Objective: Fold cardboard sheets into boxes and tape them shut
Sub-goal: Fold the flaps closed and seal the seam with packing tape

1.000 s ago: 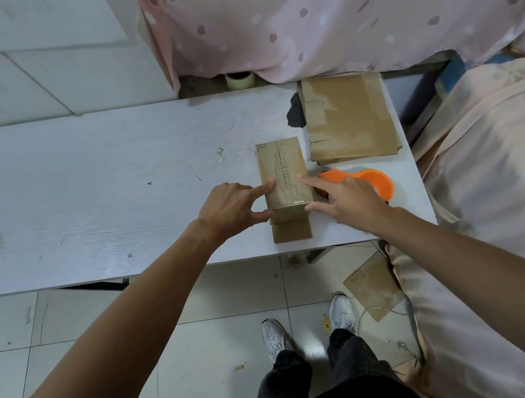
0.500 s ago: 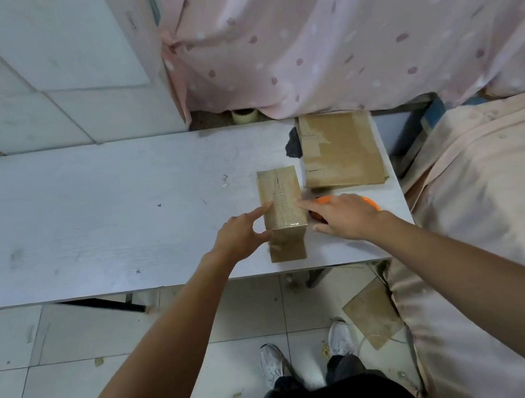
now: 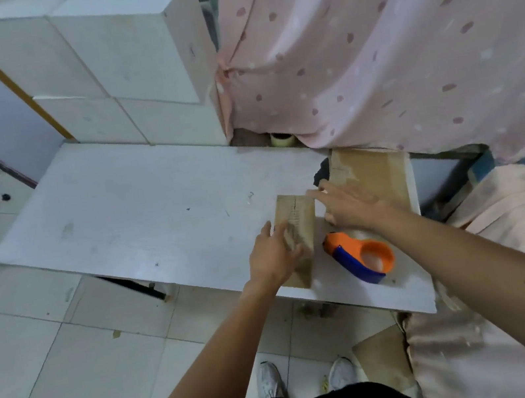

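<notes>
Now left hand flat on closed box; right hand fingers straight at its edge.

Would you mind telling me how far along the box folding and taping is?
Done: one small box stands folded on the table, flaps closed; tape on its seam is too blurred to confirm. In hand: the left hand rests on its near end, the flat right hand touches its far edge; the tape dispenser lies unheld. Remaining: the stack of flat sheets.
</notes>
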